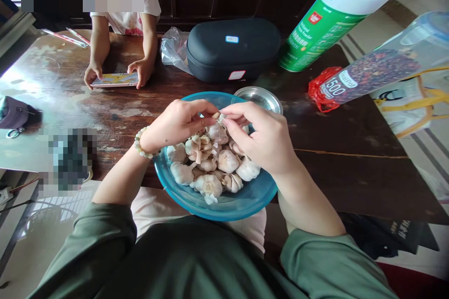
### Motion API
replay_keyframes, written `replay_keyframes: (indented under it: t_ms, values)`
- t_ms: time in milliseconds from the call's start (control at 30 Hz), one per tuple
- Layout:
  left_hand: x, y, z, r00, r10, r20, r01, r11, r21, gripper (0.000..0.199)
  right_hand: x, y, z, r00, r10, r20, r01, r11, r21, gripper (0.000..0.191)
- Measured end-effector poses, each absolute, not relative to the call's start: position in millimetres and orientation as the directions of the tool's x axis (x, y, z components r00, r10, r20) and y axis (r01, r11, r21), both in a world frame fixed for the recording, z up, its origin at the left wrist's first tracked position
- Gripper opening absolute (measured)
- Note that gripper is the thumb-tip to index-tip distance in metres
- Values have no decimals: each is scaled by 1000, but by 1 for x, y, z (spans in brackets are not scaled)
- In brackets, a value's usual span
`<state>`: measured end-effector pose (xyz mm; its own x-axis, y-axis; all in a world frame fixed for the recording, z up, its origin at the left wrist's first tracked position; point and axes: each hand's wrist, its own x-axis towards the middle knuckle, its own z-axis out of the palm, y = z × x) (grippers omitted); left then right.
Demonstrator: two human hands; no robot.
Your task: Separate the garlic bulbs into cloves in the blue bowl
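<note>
Near the frame's centre, the person's bare left hand (178, 124) and bare right hand (263, 134) pinched narrowly a small whitish garlic piece (221, 118), above white rounded garlic bulbs (228, 161) in a blue plastic bowl (219, 214).

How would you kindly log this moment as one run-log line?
left hand + right hand: fingertips pinching garlic piece | blue basin: garlic bulbs inside, beneath hands | metal bowl: by basin's far rim

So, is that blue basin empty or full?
Partly filled: garlic bulbs pile up in the middle of the blue basin, while its near side shows bare.
</note>
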<state>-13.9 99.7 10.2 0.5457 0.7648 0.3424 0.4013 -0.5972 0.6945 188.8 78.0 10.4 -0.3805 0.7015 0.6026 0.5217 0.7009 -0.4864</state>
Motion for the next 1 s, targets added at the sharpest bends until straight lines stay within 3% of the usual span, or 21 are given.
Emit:
replay_keyframes:
  t_ms: [600, 800, 900, 1000]
  values:
    - [-15, 100, 10, 553, 766, 329, 440, -604, 665, 18, 188, 77, 13, -425, 673, 605, 541, 725, -427, 10]
    - [-13, 98, 13, 549, 790, 272, 466, -560, 685, 23, 188, 76, 12, -371, 705, 605, 533, 695, -483, 18]
    - [-13, 98, 15, 586, 769, 256, 446, -569, 691, 26, 189, 78, 11, -423, 694, 582, 524, 712, -468, 25]
    - [-13, 99, 17, 612, 755, 235, 422, -563, 710, 30, 190, 79, 10, -480, 659, 579, 513, 746, -424, 18]
